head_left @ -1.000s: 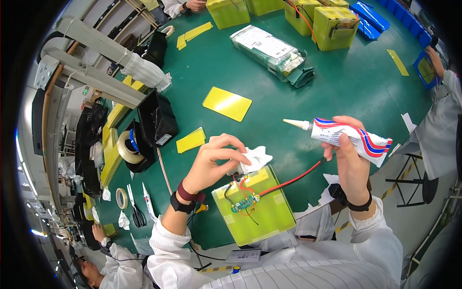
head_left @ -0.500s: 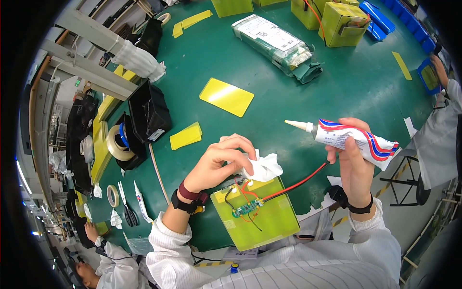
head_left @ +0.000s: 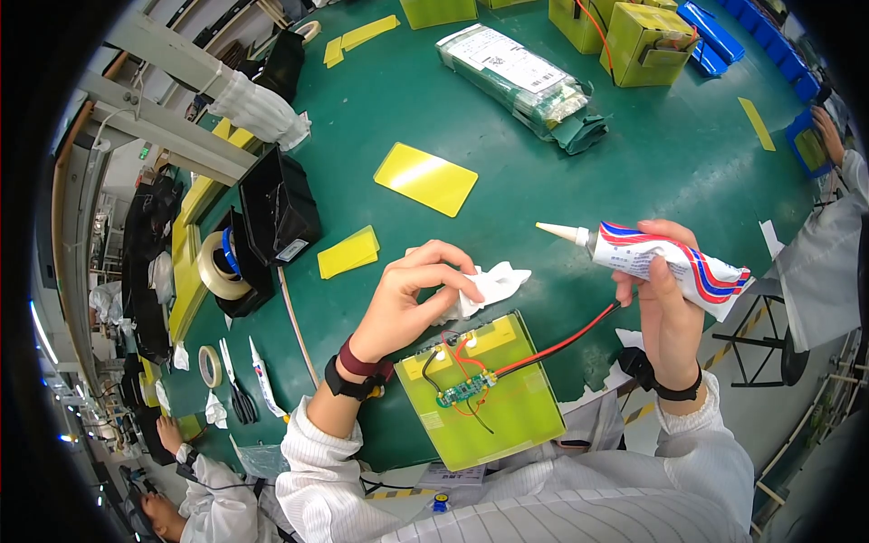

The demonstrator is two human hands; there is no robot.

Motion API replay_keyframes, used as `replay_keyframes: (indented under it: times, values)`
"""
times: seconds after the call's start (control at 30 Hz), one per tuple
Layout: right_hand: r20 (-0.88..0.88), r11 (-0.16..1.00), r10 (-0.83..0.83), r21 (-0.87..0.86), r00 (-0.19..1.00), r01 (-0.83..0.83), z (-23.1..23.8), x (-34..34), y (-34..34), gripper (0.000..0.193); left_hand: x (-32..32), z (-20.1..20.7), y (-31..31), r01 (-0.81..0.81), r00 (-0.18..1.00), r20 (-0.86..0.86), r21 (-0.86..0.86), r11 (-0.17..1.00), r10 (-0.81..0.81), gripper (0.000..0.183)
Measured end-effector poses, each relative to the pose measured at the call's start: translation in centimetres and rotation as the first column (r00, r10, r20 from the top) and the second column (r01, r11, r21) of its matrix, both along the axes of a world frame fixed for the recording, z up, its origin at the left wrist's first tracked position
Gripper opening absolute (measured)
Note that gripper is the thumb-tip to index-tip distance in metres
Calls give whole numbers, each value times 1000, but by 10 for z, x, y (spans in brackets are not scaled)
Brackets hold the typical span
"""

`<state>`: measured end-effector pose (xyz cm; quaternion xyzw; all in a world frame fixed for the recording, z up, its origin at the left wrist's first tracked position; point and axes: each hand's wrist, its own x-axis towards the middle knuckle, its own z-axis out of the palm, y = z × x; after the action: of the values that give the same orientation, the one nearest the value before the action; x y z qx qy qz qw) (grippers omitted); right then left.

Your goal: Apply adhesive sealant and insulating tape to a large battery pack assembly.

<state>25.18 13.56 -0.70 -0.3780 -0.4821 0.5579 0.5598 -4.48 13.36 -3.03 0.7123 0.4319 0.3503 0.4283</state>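
Observation:
Pinched in the fingers of my left hand is a crumpled white tissue, just beyond the far edge of a yellow-wrapped battery pack. On top of the pack sit a small green circuit board, thin wires and white blobs at the soldered ends. A thick red and black cable runs from the board towards my right hand. That hand is wrapped round a white glue tube with red and blue stripes, its pale cone nozzle pointing left. The cable's far end is hidden near my right fingers.
Yellow sheets lie on the green table, with a green-wrapped package farther off. At left are black bins, tape rolls, scissors and another tube. More battery packs stand far right. Other people work at both sides.
My left hand has moved slightly away from the pack's far edge, carrying the tissue off the white blobs. The right hand and glue tube have stayed nearly still.

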Motion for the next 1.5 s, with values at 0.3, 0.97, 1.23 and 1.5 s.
replay_keyframes:
  times: [0.3, 0.97, 1.23, 1.5]
  values:
    - [35, 983, 184, -5, 982, -184, 7, 0, -8, 44, 4, 5, -2, 9, 994, 106, 10, 1000, -10, 18]
    - [597, 814, 32, 450, 802, -367, -15, -72, -15, 41, -6, -3, -4, 47, 998, 26, 180, 983, -52, 15]
    - [652, 743, 21, 497, 758, -448, -17, -72, -17, 47, -8, -8, -7, 53, 998, 9, 174, 983, -55, 18]
    - [703, 655, 11, 532, 711, -536, -13, -71, -16, 50, -7, -9, -8, 60, 998, 6, 151, 987, -62, 18]
